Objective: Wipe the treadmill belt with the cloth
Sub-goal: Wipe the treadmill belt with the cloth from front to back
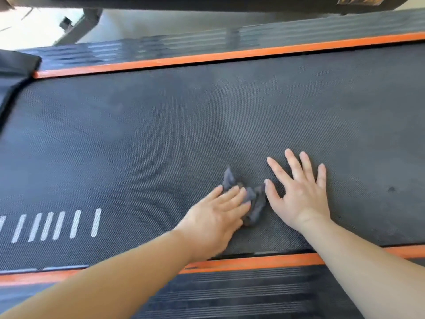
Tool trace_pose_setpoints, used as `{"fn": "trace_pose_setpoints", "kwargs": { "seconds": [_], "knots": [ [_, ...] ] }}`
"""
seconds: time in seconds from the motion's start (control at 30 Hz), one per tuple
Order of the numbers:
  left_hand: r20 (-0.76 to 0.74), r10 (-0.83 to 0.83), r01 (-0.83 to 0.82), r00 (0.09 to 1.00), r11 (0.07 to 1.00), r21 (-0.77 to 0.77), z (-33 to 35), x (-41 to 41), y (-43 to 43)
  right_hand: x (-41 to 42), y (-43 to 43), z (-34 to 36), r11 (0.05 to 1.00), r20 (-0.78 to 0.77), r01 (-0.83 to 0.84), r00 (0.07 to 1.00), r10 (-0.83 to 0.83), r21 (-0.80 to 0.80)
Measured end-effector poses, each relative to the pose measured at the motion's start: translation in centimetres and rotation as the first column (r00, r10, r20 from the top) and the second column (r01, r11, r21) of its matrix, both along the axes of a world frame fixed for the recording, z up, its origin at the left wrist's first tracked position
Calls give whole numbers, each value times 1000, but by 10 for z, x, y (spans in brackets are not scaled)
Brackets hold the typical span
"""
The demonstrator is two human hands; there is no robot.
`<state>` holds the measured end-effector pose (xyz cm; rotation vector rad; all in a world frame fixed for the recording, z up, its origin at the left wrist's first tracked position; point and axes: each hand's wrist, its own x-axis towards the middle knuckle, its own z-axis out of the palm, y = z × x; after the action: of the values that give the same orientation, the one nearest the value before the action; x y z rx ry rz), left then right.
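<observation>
While the left hand (213, 217) presses down on the crumpled grey cloth (255, 203) with its fingers laid nearly straight over it, the right hand (299, 194) lies flat on the treadmill belt (161, 134), fingers spread wide and holding nothing. The cloth sits on the dark textured belt between the two hands, near the closer orange strip (253, 261), with the right thumb just beside its edge. White bars (57, 224) are printed on the belt to the left. Both forearms cross the ribbed side rail (230, 291).
</observation>
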<state>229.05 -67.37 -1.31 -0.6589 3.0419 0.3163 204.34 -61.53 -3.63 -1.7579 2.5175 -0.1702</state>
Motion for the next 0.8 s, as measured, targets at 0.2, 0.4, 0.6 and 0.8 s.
{"fn": "trace_pose_setpoints", "kwargs": {
  "seconds": [0.2,0.4,0.6,0.8],
  "knots": [
    [-8,172,-169,985,955,-242,15,83,-50,-1,0,4,999,21,-5,1000,4,45],
    [-81,245,-249,966,968,-37,4,42,20,3,0,7,999,39,-2,999,0,40],
    [-21,477,-470,879,858,-208,-1,26,-31,4,-1,16,996,45,-15,999,11,92],
    [-63,39,-52,997,977,-209,-8,-7,-1,4,0,14,999,54,-10,998,7,44]
  ]
}}
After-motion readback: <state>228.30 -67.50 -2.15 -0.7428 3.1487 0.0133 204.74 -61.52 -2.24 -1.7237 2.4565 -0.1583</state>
